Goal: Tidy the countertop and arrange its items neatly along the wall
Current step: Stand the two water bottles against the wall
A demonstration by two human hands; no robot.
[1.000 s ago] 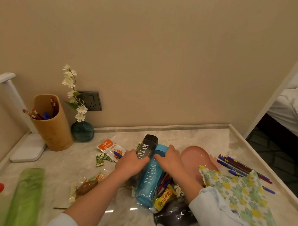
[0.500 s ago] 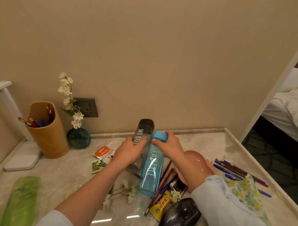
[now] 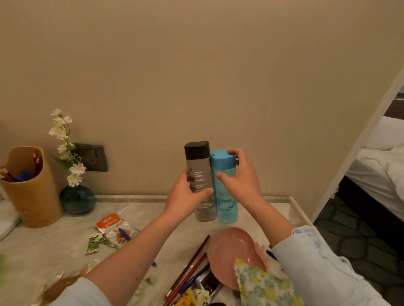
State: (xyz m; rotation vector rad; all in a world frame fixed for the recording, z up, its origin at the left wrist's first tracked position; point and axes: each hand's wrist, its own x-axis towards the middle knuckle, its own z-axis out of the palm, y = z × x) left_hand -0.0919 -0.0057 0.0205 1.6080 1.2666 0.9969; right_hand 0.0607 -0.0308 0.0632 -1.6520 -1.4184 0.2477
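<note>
I'm looking at a pale marble countertop (image 3: 44, 245) with a raised lip along the wall. I take the pink plate (image 3: 229, 250) as my mark. Red pencils (image 3: 192, 260) and a blue pen (image 3: 192, 280) lie just left of it. A floral cloth (image 3: 265, 290) covers its near edge, and a yellow packet (image 3: 182, 303) sits nearer me. Left of the plate and further back lie an orange sachet (image 3: 112, 226) and small green packets (image 3: 95, 240). Far left of the plate, by the wall, stand a dark green vase (image 3: 77, 200), a wooden holder (image 3: 32, 192) and a white base (image 3: 0, 221).
</note>
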